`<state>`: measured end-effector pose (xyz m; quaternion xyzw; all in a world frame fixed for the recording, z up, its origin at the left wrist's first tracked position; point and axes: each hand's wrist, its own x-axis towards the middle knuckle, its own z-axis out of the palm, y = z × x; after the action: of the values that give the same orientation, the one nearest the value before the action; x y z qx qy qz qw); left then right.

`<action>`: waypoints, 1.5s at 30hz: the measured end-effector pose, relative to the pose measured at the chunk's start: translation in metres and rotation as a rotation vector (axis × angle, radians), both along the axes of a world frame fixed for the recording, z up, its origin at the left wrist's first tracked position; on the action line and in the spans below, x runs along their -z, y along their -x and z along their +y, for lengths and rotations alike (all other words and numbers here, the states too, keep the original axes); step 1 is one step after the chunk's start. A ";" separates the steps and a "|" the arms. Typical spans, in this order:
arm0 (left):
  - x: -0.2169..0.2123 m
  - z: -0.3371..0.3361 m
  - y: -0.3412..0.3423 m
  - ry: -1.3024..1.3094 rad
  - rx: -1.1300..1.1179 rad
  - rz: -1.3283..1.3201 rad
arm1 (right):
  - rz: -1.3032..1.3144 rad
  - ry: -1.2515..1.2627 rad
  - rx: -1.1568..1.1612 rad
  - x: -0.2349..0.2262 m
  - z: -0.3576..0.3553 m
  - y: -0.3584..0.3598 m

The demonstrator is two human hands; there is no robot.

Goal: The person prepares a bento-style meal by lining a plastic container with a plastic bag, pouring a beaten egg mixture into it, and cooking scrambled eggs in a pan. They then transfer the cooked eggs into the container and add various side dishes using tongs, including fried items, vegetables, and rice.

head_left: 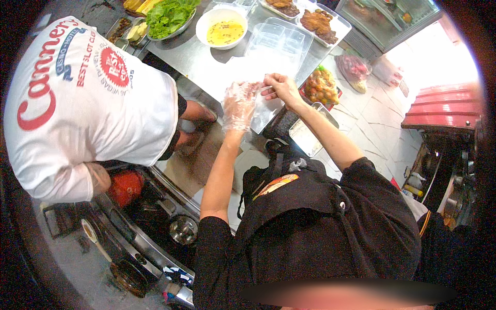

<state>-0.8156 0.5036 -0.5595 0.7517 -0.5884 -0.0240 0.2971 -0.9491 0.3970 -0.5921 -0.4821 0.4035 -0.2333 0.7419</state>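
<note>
Here, frame centre: left hand (238, 106) inside clear plastic glove (232, 120), fingers spread loose. Right hand (279, 87), bare, pinches glove edge near fingertips. Both over steel counter (206, 64). Upper frame: bowl (223, 27), lettuce (168, 15), clear tray (276, 41). Left: co-worker in white shirt (82, 98).

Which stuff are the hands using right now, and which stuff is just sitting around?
In use:
- left hand, in a clear glove
- right hand, bare, pulling at the glove

Just sitting:
- white bowl of yellow liquid
- clear tubs
- lettuce
- trays of browned food
- another person's white shirt
</note>
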 end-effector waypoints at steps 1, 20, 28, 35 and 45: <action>0.009 0.000 0.003 -0.042 -0.037 0.098 | -0.024 -0.029 0.076 0.000 -0.002 0.001; 0.008 -0.013 -0.008 0.063 -0.212 0.392 | 0.365 1.200 -0.200 -0.020 -0.023 -0.010; 0.015 -0.017 -0.019 0.094 -0.187 0.333 | 0.346 1.251 -0.406 -0.019 -0.038 -0.015; 0.012 -0.015 -0.019 0.106 -0.174 0.474 | 0.063 1.307 -0.502 0.001 -0.049 0.000; 0.029 0.001 -0.007 0.083 -0.016 -0.180 | 0.262 0.814 0.143 0.010 -0.032 -0.008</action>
<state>-0.8081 0.5043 -0.5883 0.7425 -0.6072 0.0705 0.2738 -0.9413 0.3653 -0.6017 -0.7318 0.4019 -0.3610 0.4156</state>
